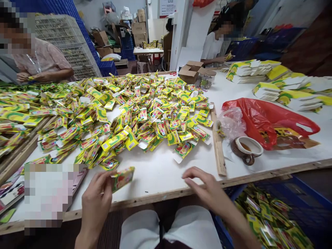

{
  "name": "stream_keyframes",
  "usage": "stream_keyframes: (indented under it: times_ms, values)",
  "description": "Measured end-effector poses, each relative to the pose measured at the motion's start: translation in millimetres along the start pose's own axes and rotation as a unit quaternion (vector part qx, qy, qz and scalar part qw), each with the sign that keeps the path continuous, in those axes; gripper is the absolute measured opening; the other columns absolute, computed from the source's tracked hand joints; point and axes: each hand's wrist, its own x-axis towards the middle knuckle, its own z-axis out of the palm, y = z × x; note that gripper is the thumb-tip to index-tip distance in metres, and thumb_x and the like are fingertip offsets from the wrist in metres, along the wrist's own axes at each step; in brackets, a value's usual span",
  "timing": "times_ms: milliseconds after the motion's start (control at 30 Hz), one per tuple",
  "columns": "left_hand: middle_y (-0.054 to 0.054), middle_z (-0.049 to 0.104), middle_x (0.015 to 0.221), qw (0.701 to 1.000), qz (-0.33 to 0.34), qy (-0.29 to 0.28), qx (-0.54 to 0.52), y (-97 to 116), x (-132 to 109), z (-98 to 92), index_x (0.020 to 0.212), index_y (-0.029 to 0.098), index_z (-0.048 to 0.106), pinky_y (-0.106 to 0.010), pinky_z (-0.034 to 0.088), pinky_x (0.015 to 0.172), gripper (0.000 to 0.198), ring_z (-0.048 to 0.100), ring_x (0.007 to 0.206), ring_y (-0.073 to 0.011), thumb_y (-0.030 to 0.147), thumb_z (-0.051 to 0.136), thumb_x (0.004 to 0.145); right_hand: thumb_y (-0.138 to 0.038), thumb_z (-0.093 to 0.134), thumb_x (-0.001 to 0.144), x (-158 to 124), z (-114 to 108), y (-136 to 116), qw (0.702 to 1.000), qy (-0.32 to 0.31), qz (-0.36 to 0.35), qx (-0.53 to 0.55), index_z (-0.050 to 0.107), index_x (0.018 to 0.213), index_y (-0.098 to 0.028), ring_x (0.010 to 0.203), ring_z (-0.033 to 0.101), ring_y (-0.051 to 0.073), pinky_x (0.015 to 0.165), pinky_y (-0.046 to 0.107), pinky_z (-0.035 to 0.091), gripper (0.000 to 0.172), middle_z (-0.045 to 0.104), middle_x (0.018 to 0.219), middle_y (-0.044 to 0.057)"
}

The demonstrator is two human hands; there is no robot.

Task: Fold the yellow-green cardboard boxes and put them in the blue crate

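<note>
My left hand (97,200) is closed on a small yellow-and-green carton (123,178), held by one end above the table's near edge and slightly blurred. My right hand (201,183) hovers over the white tabletop to the right, fingers loosely bent and thumb a little apart, with nothing visible in it. Beyond both hands spreads a large heap of similar small cartons (145,114), some with white end flaps standing open. One carton with an open flap (183,151) lies at the heap's near right side, closest to my right hand.
Wooden strips (219,148) edge the work area. To the right are a mug (247,149), a red plastic bag (259,117) and stacks of flat cartons (293,98). A blue crate (243,193) of cartons stands below. Co-workers sit left (49,62) and right (214,48).
</note>
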Motion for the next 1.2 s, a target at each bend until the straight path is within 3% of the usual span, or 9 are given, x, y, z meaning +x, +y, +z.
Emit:
stream_keyframes:
  times_ms: [100,167,267,367,500,667,767,900,1200]
  values:
    - [-0.005,0.062,0.091,0.988,0.063,-0.113,-0.085,21,5,9.1,0.093,0.024,0.065,-0.028,0.047,0.073,0.02,0.06,0.085,-0.0196,0.022,0.046,0.086,-0.021,0.057,0.083,24,50,-8,0.994,-0.009,-0.065,0.091,0.058,0.099,-0.024,0.112,0.053,0.025,0.097,0.039,0.039,0.016,0.059,0.117,0.007]
    - [-0.004,0.062,0.088,0.971,0.049,-0.185,-0.144,31,10,27.5,0.098,0.024,0.063,-0.027,0.047,0.07,0.021,0.06,0.081,-0.0181,0.022,0.046,0.087,-0.018,0.059,0.081,33,74,-7,0.986,-0.036,-0.079,0.144,0.052,0.106,-0.025,0.11,0.055,0.022,0.095,0.037,0.042,0.027,0.059,0.116,0.006]
    - [-0.003,0.06,0.097,0.961,-0.033,-0.139,-0.235,39,11,59.4,0.115,0.026,0.049,-0.028,0.048,0.077,0.03,0.06,0.09,-0.0172,0.025,0.053,0.085,-0.016,0.055,0.083,37,91,6,0.978,-0.017,-0.055,0.201,0.046,0.104,-0.024,0.089,0.062,0.017,0.079,0.03,0.049,0.024,0.061,0.094,0.002]
    - [-0.005,0.057,0.108,0.936,-0.103,-0.07,-0.33,38,1,81.8,0.115,0.025,0.042,-0.032,0.048,0.085,0.038,0.059,0.097,-0.0173,0.027,0.06,0.081,-0.018,0.054,0.084,35,93,22,0.975,0.04,-0.027,0.218,0.046,0.103,-0.023,0.085,0.062,0.016,0.075,0.028,0.049,0.022,0.061,0.092,0.002]
    - [-0.005,0.062,0.096,0.896,-0.152,-0.182,-0.375,32,-16,90.0,0.105,0.02,0.051,-0.03,0.051,0.078,0.025,0.062,0.087,-0.0175,0.031,0.058,0.083,-0.018,0.052,0.085,32,87,33,0.978,0.032,-0.016,0.205,0.049,0.109,-0.023,0.089,0.061,0.017,0.078,0.028,0.048,0.025,0.062,0.098,0.003]
    - [-0.002,0.066,0.077,0.888,-0.168,-0.229,-0.363,26,-14,88.9,0.097,0.018,0.06,-0.028,0.051,0.068,0.023,0.063,0.073,-0.0174,0.033,0.061,0.081,-0.019,0.051,0.085,43,82,29,0.988,0.003,-0.034,0.149,0.057,0.093,-0.021,0.075,0.058,0.015,0.071,0.026,0.046,0.01,0.061,0.083,0.0]
    - [-0.006,0.069,0.087,0.889,-0.178,-0.191,-0.377,22,-7,93.6,0.091,0.016,0.065,-0.03,0.051,0.075,0.022,0.065,0.083,-0.0193,0.033,0.065,0.077,-0.02,0.052,0.085,51,85,28,0.991,0.04,-0.046,0.123,0.057,0.078,-0.019,0.075,0.057,0.015,0.07,0.026,0.045,0.009,0.059,0.078,0.001]
    - [-0.006,0.069,0.094,0.875,-0.182,-0.13,-0.429,22,-4,99.7,0.1,0.019,0.063,-0.032,0.05,0.083,0.027,0.064,0.091,-0.0191,0.03,0.067,0.075,-0.021,0.054,0.085,53,91,31,0.981,0.098,-0.035,0.164,0.056,0.106,-0.021,0.079,0.06,0.016,0.073,0.026,0.048,0.021,0.062,0.087,0.003]
    - [-0.006,0.065,0.088,0.931,-0.082,-0.127,-0.333,40,-6,93.2,0.081,0.018,0.067,-0.031,0.047,0.082,0.012,0.06,0.089,-0.0194,0.026,0.059,0.081,-0.023,0.059,0.084,47,83,22,0.984,0.08,-0.064,0.148,0.068,0.083,-0.019,0.082,0.062,0.018,0.073,0.029,0.049,0.01,0.068,0.086,0.005]
